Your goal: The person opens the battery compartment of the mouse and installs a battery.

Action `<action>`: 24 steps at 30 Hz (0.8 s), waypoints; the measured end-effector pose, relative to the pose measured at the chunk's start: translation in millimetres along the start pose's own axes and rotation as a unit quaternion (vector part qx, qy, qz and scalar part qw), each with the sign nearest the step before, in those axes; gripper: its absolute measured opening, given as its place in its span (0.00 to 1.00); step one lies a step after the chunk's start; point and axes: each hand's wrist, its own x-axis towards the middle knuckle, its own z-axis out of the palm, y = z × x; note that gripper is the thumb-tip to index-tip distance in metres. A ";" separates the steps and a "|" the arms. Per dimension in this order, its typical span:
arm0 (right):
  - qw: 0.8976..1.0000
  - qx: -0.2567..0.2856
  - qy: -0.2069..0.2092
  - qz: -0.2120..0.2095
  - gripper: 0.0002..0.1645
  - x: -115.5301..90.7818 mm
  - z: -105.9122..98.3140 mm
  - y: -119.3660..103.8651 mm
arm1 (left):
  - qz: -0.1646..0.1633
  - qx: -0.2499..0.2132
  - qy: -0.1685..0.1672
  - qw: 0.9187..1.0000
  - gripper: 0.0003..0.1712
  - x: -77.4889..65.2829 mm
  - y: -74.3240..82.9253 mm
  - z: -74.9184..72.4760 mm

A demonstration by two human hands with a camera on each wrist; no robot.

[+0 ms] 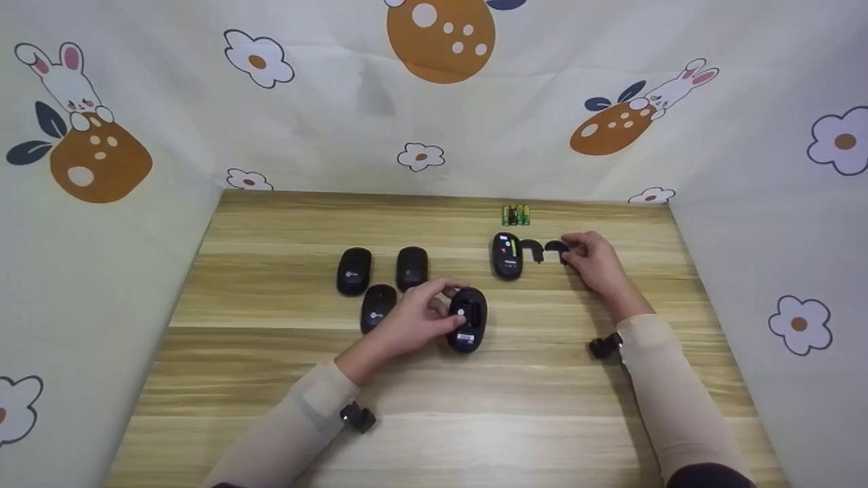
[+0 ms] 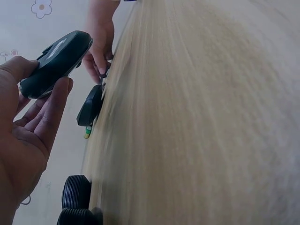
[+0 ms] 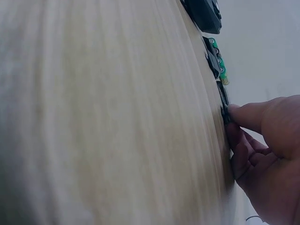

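Observation:
My left hand [image 1: 415, 317] grips a black computer mouse [image 1: 466, 344] above the table, its underside up and a dark battery slot uncovered. The thumb lies on that underside; in the left wrist view the fingers support the mouse [image 2: 56, 65] from the other side. Farther right, my right hand [image 1: 598, 266] pinches a black curved battery cover [image 1: 556, 246] at the tabletop, seen edge-on in the right wrist view. A second battery cover [image 1: 534, 247] lies just left of it. Beside that, another mouse [image 1: 507, 266] rests belly up with a yellow-green battery [image 1: 514, 248] in its slot.
Several green batteries [image 1: 515, 215] stand in a row near the table's back edge. Three black mice, one at left [image 1: 354, 271], another [image 1: 412, 268] and a third [image 1: 378, 308], sit right side up by my left hand. A patterned cloth [image 1: 325, 135] encloses the wooden table [image 1: 475, 420].

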 end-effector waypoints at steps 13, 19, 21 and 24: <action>1.000 -0.016 -0.006 -0.006 0.21 0.9 -1.0 1.3 | 0.002 -0.002 0.005 1.000 0.32 -1.1 -0.3 0.1; 1.000 0.005 0.017 0.003 0.21 0.7 -1.2 -0.1 | -0.002 0.003 0.006 1.000 0.33 -1.3 -0.3 0.3; 1.000 0.014 0.026 0.005 0.20 2.1 -1.6 -2.4 | -0.003 0.003 0.006 1.000 0.33 -1.4 -0.6 0.4; 0.999 0.032 0.029 0.014 0.20 5.9 -2.3 -7.7 | -0.006 0.002 0.007 1.000 0.33 -1.9 -0.2 0.1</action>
